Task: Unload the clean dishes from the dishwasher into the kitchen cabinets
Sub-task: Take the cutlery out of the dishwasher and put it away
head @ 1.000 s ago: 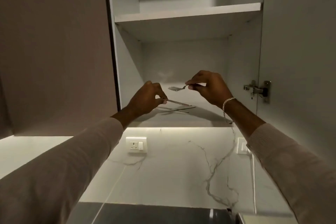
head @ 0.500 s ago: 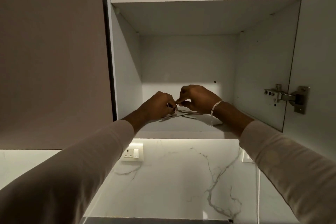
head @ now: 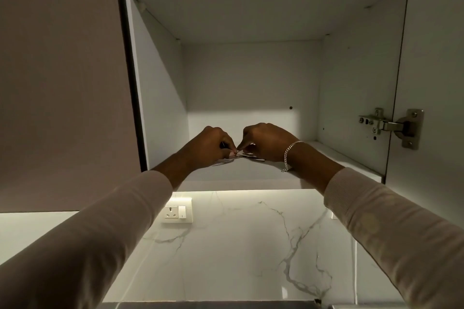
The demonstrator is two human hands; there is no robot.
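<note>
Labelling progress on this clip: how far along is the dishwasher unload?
Done: cabinet door open, cutlery already on the lower shelf. In hand: left hand and right hand both pinch cutlery pieces at the shelf front. Left: cannot tell; the dishwasher is out of view.

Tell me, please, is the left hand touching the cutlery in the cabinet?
Touching. The head view shows the left hand pinching the cutlery, fingertips curled onto the metal.
</note>
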